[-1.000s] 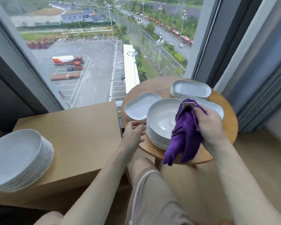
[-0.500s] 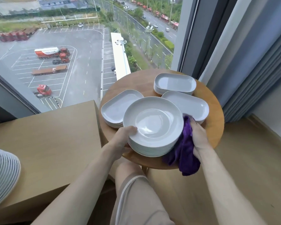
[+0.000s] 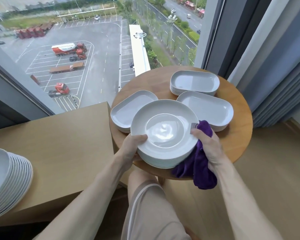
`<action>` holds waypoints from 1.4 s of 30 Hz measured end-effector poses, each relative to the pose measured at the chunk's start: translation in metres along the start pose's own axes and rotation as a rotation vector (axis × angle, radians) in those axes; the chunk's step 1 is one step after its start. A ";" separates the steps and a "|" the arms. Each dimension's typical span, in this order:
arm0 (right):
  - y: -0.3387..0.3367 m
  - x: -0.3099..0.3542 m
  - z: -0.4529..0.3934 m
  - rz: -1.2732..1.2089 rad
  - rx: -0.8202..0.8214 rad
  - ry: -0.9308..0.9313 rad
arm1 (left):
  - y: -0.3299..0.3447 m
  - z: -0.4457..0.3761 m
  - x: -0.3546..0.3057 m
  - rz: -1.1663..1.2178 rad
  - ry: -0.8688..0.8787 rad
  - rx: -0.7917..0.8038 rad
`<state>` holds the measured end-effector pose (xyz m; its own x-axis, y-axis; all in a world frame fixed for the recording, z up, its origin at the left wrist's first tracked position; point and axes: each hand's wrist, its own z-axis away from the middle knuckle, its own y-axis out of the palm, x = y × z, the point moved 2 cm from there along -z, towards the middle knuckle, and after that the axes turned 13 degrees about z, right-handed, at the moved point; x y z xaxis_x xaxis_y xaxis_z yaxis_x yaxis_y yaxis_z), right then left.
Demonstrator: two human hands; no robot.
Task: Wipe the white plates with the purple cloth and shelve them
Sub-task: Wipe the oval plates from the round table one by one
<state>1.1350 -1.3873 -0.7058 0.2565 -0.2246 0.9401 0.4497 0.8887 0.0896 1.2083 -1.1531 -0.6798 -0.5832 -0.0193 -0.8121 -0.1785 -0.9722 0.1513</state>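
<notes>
A stack of round white plates (image 3: 164,130) stands at the near edge of the round wooden table (image 3: 239,135). My left hand (image 3: 133,144) grips the top plate's left rim, thumb on top. My right hand (image 3: 208,144) holds the purple cloth (image 3: 197,167) against the right rim, thumb on the plate's edge; the cloth hangs down below the table edge. Another stack of round white plates (image 3: 5,177) sits at the far left on the wooden shelf top (image 3: 62,149).
Three stacks of oblong white dishes lie on the round table: left (image 3: 126,110), right (image 3: 208,108) and back (image 3: 194,84). A large window lies ahead, grey curtains (image 3: 280,75) hang at the right. My knee (image 3: 145,205) is below the table.
My right hand brought the cloth down from over the plate to its right rim. My left hand closed on the left rim. The view shifted closer and rightward.
</notes>
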 end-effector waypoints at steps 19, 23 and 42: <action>0.113 0.026 0.067 0.115 0.172 -0.179 | -0.125 0.067 -0.008 0.092 0.172 -0.084; 0.183 0.003 0.068 0.193 0.292 -0.165 | -0.193 0.089 0.001 0.155 0.169 -0.268; 0.298 -0.086 0.056 0.313 0.423 -0.037 | -0.310 0.073 0.055 0.470 0.051 -0.576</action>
<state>1.1992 -1.0809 -0.7411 0.2896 0.0851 0.9533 -0.0301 0.9964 -0.0798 1.1734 -0.8360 -0.7297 -0.4553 -0.4603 -0.7621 0.5329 -0.8266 0.1809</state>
